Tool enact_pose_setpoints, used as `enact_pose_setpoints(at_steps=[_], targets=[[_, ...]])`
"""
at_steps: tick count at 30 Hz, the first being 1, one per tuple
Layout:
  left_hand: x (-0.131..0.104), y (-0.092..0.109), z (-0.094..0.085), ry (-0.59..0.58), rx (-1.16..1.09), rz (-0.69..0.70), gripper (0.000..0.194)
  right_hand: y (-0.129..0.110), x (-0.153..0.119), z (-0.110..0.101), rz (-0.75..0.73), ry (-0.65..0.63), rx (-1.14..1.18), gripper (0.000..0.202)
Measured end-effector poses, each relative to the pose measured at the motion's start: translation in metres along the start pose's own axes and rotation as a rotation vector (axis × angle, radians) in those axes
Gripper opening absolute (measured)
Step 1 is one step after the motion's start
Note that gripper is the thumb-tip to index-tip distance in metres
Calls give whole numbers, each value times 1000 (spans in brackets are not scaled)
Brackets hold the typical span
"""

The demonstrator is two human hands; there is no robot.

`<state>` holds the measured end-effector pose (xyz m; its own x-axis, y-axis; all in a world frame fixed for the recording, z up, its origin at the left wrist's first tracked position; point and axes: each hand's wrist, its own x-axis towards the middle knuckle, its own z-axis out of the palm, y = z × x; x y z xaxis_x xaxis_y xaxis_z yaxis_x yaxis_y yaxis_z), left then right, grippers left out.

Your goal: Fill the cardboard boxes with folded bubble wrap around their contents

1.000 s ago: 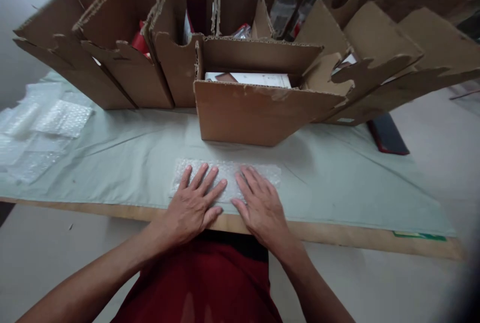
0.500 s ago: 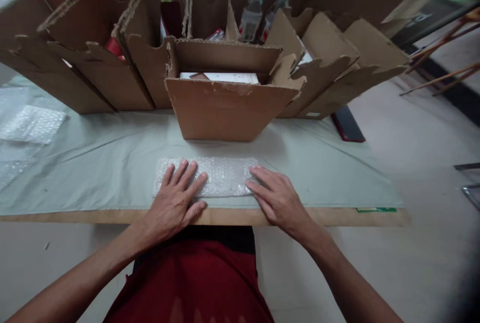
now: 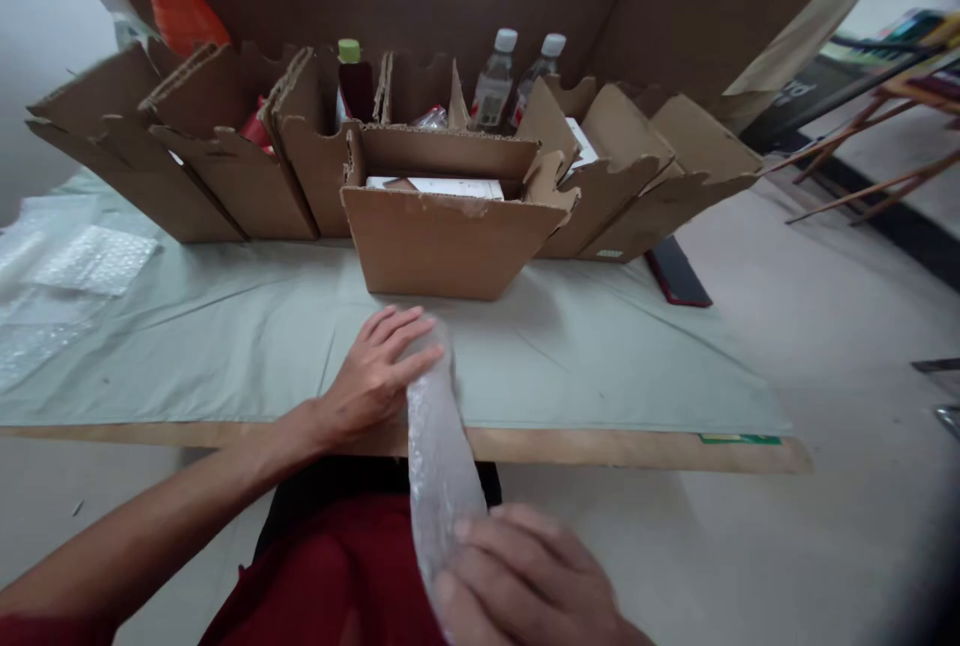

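Observation:
A folded strip of bubble wrap [image 3: 439,441] stretches from the cloth-covered table down past its front edge, toward my body. At its far end is my left hand [image 3: 382,371], fingers together over the wrap and thumb side toward me. My right hand [image 3: 525,576], somewhat blurred by motion, grips the near end in front of my red clothing. The strip is tilted and slightly curved between the two hands. Whether anything lies inside it I cannot make out.
A cardboard bin [image 3: 435,246] with a white box [image 3: 457,188] inside stands ahead of my hands. Behind it are several more cardboard bins, two white-capped bottles [image 3: 491,86] among them. More bubble wrap [image 3: 90,261] lies left; a dark flat object [image 3: 679,273] lies right.
The bubble wrap was flat on the table under both hands. Now it is lifted and turned lengthwise toward me; my right hand has come down and nearer, my left has shifted right.

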<state>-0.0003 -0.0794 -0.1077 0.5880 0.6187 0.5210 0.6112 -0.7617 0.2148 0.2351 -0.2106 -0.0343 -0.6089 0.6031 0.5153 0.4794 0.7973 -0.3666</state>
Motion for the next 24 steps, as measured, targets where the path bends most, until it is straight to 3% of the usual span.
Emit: enact_pose_setpoints(at_steps=[2,4,7,11,14,17,20,22,24], targets=[[18,-7,10,-114,-34,37,34,-7,4,24,-81,-3,-76,25],[19,-13,11,-253,-44,-7,41,-4,6,50,-70,-1,-132,28],[-12,-8,-13,-333,-97,-89,68,4,4,76,30,-67,-72,27],[-68,31,-55,-366,-419,-110,83,13,8,83,117,-96,125,21],[-87,58,-53,-271,-526,-224,76,22,18,80,247,-109,296,15],[-82,67,-33,-103,-499,-370,46,31,25,72,439,-128,422,11],[-71,67,-20,-29,-530,-452,16,37,19,60,668,-167,489,48],[-67,66,-18,0,-533,-481,12,40,9,56,782,-181,496,71],[-66,67,-15,42,-498,-478,12,44,0,58,804,-158,454,69]])
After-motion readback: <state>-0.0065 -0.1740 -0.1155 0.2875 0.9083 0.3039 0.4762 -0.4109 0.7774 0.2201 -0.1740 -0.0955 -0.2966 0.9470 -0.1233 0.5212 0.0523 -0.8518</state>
